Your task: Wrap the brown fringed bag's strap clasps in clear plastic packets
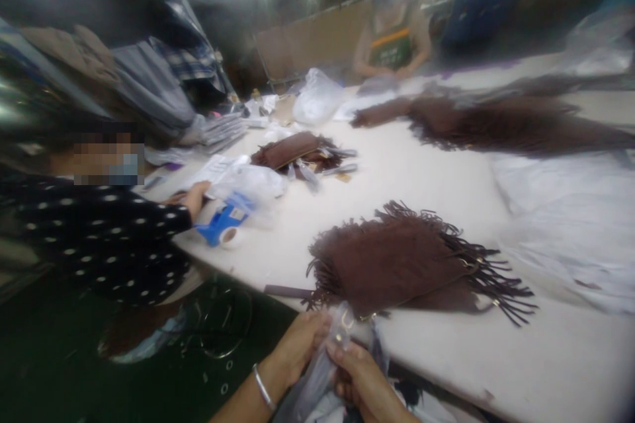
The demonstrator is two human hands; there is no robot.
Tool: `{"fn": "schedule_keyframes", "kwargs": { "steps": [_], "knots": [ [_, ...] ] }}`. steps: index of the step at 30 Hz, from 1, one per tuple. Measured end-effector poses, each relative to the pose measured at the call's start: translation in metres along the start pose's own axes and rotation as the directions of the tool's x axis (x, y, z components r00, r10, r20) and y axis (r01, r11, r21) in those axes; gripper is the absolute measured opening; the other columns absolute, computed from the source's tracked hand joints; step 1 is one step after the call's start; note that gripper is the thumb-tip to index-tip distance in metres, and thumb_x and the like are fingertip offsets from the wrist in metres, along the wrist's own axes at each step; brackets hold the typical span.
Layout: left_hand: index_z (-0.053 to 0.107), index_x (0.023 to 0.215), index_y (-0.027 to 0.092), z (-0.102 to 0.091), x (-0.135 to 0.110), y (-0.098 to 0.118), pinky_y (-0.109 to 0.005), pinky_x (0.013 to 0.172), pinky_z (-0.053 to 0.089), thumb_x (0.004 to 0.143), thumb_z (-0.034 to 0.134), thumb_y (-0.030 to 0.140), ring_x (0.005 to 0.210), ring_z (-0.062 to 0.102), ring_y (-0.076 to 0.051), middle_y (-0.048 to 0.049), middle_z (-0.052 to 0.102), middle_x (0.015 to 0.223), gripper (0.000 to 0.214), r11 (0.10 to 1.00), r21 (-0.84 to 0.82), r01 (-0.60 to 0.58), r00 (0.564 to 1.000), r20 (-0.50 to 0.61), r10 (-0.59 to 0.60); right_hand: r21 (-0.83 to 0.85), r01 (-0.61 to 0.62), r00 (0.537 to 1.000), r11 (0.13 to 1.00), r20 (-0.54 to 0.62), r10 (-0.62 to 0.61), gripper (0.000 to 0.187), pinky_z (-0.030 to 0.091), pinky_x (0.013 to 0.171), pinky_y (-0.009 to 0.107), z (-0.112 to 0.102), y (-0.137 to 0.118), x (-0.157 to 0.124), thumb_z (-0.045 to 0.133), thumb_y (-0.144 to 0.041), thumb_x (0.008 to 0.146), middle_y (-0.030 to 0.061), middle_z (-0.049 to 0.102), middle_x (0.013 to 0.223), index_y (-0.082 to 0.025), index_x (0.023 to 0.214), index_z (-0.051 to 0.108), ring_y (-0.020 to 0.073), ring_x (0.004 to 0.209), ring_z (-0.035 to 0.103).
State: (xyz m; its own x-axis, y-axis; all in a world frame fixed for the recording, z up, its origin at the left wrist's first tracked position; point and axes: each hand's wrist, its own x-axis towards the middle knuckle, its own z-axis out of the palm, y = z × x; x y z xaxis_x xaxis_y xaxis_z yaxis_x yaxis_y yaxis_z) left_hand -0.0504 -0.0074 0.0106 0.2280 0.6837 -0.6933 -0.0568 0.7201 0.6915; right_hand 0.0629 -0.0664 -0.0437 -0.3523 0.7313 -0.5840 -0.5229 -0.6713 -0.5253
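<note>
At the table's near edge my left hand and my right hand are closed on a translucent plastic wrapping. Gold-coloured metal hardware shows through its top end, between my fingers. A silver bangle circles my left wrist. Just beyond my hands lies a brown fringed bag, flat on the white table, its dark tassels spread to the right. A narrow brown strap sticks out from its left side over the table edge. The lower part of the wrapping is blurred near my lap.
Left, a person in a polka-dot top reaches onto the table beside a blue tape dispenser. A smaller brown fringed pile and more brown fringed pieces lie farther back. White sheeting covers the right. Another person sits opposite.
</note>
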Motion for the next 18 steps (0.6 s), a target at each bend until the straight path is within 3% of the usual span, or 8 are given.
{"fn": "schedule_keyframes", "kwargs": {
  "steps": [3, 7, 11, 18],
  "knots": [
    [0.062, 0.092, 0.015, -0.01, -0.018, -0.009, -0.028, 0.061, 0.048, 0.07, 0.07, 0.059, 0.065, 0.063, -0.018, -0.0073, 0.068, 0.08, 0.05, 1.0, -0.025, 0.018, 0.999, -0.045, -0.02, 0.029, 0.034, 0.999, 0.999, -0.019, -0.033, 0.051, 0.03, 0.035, 0.01, -0.002, 0.003, 0.005, 0.077, -0.057, 0.066, 0.0007, 0.063, 0.062, -0.014, 0.091, 0.063, 0.0045, 0.042, 0.048],
    [0.063, 0.085, 0.013, -0.013, -0.025, -0.014, -0.023, 0.056, 0.04, 0.074, 0.069, 0.054, 0.061, 0.057, -0.013, -0.0037, 0.064, 0.073, 0.043, 0.996, 0.067, -0.062, 0.997, -0.046, 0.065, 0.047, 0.076, 0.992, 0.996, -0.108, -0.071, 0.05, 0.031, 0.035, 0.011, -0.002, -0.001, 0.003, 0.079, -0.056, 0.063, -0.0024, 0.059, 0.056, -0.014, 0.085, 0.063, 0.0043, 0.041, 0.046],
    [0.065, 0.083, 0.012, -0.005, -0.014, -0.012, -0.024, 0.058, 0.041, 0.072, 0.071, 0.047, 0.062, 0.057, -0.014, -0.0048, 0.065, 0.073, 0.037, 0.982, 0.108, -0.155, 0.987, -0.018, 0.158, 0.044, 0.133, 0.979, 0.99, -0.164, -0.125, 0.048, 0.035, 0.04, 0.011, -0.003, -0.012, -0.002, 0.081, -0.053, 0.062, -0.0041, 0.057, 0.055, -0.014, 0.086, 0.064, 0.0053, 0.045, 0.049],
    [0.065, 0.072, 0.012, 0.015, -0.006, -0.004, -0.025, 0.053, 0.035, 0.065, 0.072, 0.037, 0.052, 0.049, -0.012, -0.001, 0.059, 0.059, 0.027, 0.962, 0.198, -0.187, 0.967, -0.135, 0.215, 0.008, 0.161, 0.958, 0.987, -0.242, -0.154, 0.046, 0.041, 0.043, 0.011, -0.001, -0.018, -0.006, 0.08, -0.051, 0.066, -0.0059, 0.056, 0.055, -0.014, 0.086, 0.064, 0.0039, 0.045, 0.049]
  ]
}}
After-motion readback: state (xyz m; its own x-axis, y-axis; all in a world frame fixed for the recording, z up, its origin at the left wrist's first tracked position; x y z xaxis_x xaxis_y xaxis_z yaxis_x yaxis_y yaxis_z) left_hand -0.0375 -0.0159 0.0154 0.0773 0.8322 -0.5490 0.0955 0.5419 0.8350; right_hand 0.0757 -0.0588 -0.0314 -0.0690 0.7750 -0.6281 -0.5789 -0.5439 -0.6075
